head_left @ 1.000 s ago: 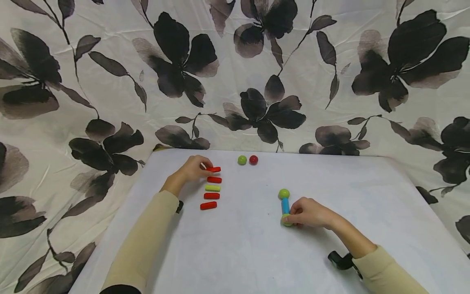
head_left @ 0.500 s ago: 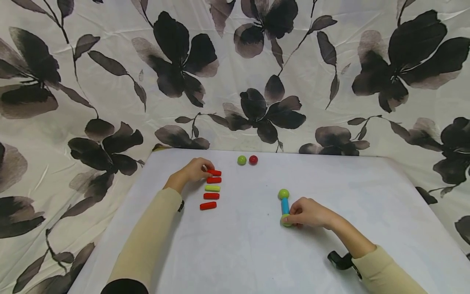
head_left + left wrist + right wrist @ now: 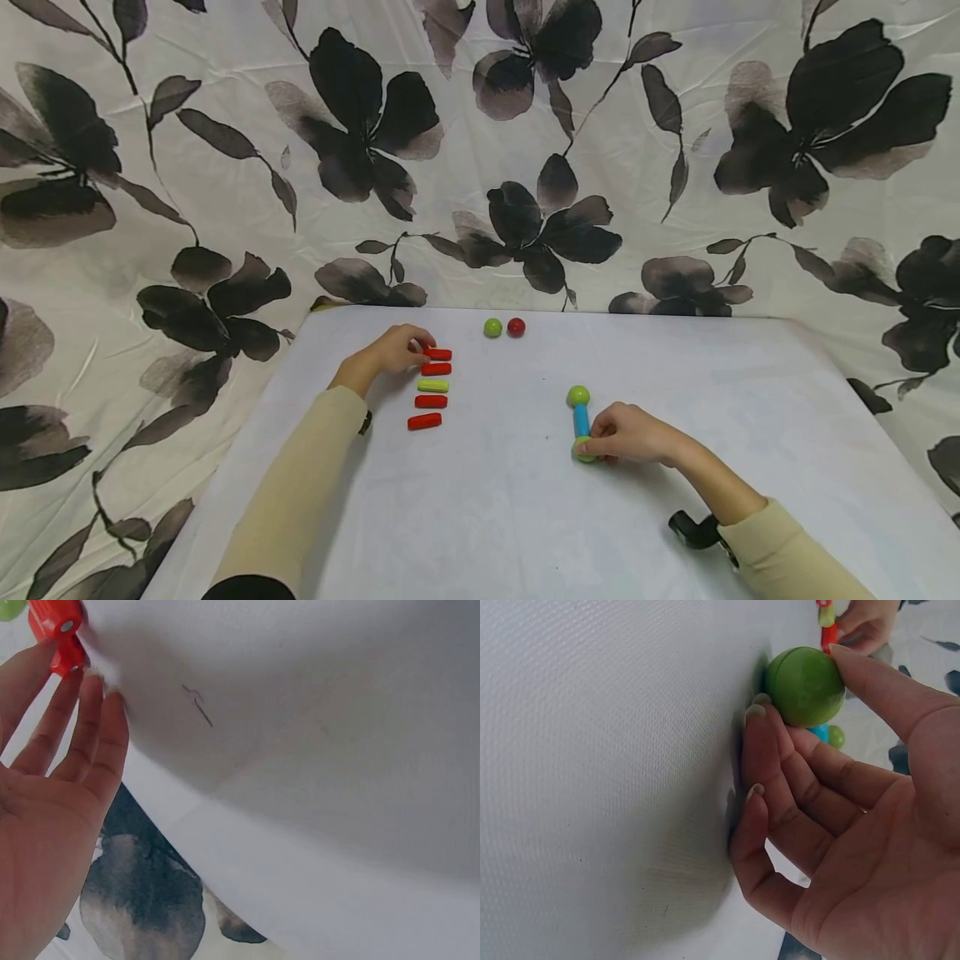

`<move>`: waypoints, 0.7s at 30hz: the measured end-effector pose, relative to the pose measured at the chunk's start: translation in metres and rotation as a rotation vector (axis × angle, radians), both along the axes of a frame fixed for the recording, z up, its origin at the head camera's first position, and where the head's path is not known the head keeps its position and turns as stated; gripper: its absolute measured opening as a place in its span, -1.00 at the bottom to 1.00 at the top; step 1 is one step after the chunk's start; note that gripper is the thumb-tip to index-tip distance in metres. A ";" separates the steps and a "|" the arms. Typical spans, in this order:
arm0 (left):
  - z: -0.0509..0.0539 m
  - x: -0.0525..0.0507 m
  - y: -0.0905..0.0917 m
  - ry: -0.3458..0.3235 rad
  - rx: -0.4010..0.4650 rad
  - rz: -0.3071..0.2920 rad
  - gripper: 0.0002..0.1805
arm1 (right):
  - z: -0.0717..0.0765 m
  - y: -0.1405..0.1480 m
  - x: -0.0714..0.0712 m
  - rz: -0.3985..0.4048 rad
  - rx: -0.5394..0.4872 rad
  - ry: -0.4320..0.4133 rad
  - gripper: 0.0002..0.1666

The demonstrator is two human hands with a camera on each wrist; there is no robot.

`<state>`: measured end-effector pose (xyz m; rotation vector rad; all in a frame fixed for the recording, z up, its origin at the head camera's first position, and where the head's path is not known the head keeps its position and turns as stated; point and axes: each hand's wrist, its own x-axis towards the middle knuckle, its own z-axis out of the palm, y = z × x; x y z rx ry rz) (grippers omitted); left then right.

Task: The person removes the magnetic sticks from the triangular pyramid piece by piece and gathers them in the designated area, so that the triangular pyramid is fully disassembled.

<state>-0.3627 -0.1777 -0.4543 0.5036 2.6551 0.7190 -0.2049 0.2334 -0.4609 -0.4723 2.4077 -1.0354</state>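
Observation:
In the head view, my left hand [image 3: 390, 350] pinches the left end of the farthest red magnetic stick [image 3: 441, 355]. The left wrist view shows thumb and fingertip around that red stick [image 3: 70, 657], which has a silvery end. Closer to me, a column continues with a red stick [image 3: 436, 369], a yellow-green stick [image 3: 432, 386] and two more red ones. My right hand [image 3: 633, 433] grips a green ball [image 3: 806, 686] between thumb and fingers at the table surface. A blue stick [image 3: 581, 421] joins it to a second green ball [image 3: 578, 395] farther away.
Near the back edge of the white table [image 3: 495, 517], a loose green ball [image 3: 492, 327] sits beside a red ball [image 3: 516, 327]. A floral cloth [image 3: 450, 167] hangs behind the table.
My left hand has lowered the farthest red stick slightly toward me, so it now lies close behind the second red one. The right hand stays where it was on the green ball.

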 end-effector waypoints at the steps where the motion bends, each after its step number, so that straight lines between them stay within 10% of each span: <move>1: 0.001 0.000 0.000 0.001 -0.004 -0.005 -0.65 | 0.000 0.000 0.000 -0.002 0.002 -0.002 -0.66; 7: 0.007 0.009 0.006 0.084 0.002 -0.032 -0.60 | 0.004 -0.001 0.001 0.001 0.012 -0.013 -0.65; 12: 0.019 0.038 0.049 0.195 0.078 -0.129 -0.59 | 0.006 0.002 0.002 0.040 0.024 -0.009 -0.75; 16: 0.022 0.065 0.097 0.090 0.073 -0.318 -0.51 | 0.008 0.004 -0.001 0.035 0.052 0.032 -0.80; 21: 0.009 0.081 0.137 0.005 0.043 -0.407 -0.40 | 0.009 0.003 -0.005 0.020 0.076 0.074 -0.73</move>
